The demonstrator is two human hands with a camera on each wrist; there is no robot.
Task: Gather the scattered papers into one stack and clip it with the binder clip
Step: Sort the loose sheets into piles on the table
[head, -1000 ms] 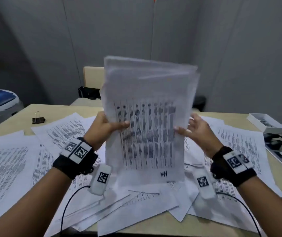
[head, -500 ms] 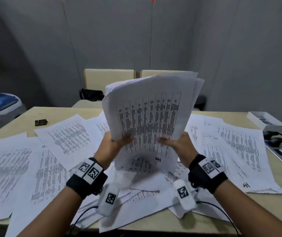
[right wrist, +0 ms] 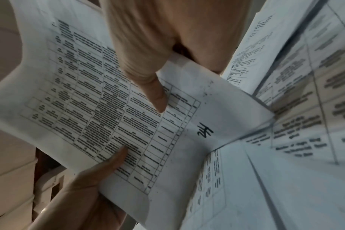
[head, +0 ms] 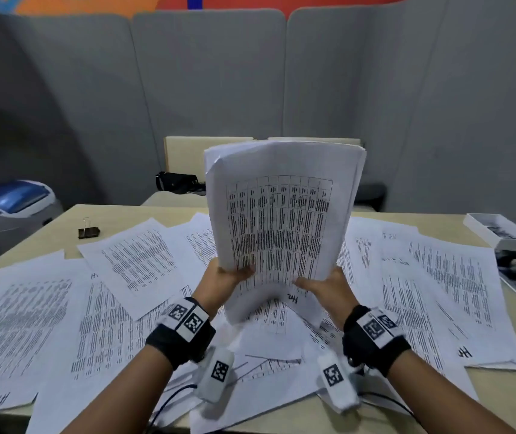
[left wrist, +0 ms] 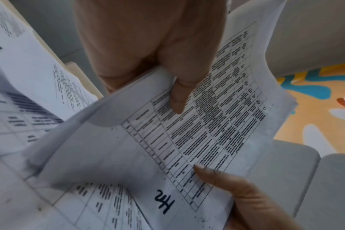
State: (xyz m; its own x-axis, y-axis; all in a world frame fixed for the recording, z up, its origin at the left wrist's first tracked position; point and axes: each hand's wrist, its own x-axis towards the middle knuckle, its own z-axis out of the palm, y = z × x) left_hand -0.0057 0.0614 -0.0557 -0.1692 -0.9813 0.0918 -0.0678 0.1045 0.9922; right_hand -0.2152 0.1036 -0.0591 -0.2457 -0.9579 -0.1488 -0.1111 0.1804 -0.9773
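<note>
I hold a sheaf of printed papers [head: 281,220] upright over the table, its lower edge bent against the loose sheets below. My left hand [head: 225,280] grips its lower left edge, thumb on the front page. My right hand [head: 325,285] grips the lower right edge the same way. In the left wrist view my left hand's thumb [left wrist: 179,93] presses the table-printed top page [left wrist: 217,116]; in the right wrist view the right thumb [right wrist: 156,93] lies on that page [right wrist: 89,101]. A black binder clip [head: 88,231] stands on bare table at the far left.
Several loose printed sheets [head: 131,258] cover the beige table [head: 47,239] left, right and under my wrists. A white box [head: 497,233] and dark gear sit at the right edge. A grey-blue bin [head: 12,208] stands left; chairs and a black bag [head: 176,182] are behind.
The sheaf has come down from a higher hold and its bottom edge now meets the sheets on the table. Both hands moved lower and closer together on its lower edge.
</note>
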